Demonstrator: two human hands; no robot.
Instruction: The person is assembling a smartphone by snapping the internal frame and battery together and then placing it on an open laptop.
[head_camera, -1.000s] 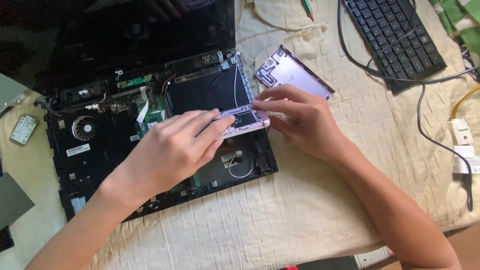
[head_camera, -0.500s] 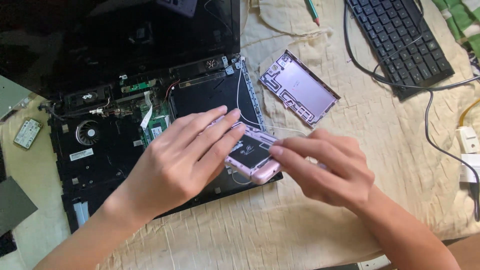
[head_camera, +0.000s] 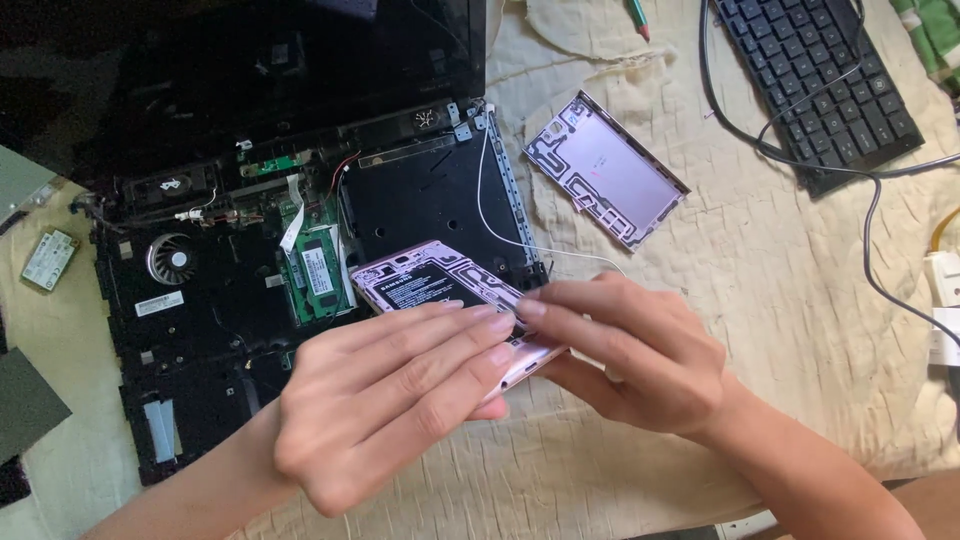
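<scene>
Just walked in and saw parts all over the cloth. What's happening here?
A person holds a pink phone, its back off and battery showing, between both hands above an opened black laptop. The left hand supports it with fingers laid across it; the right hand pinches its lower edge. The phone's removed back cover lies inside-up on the cream cloth, near a black keyboard.

Single head-worn camera looks steeply down, close over the hands (head_camera: 500, 390).
</scene>
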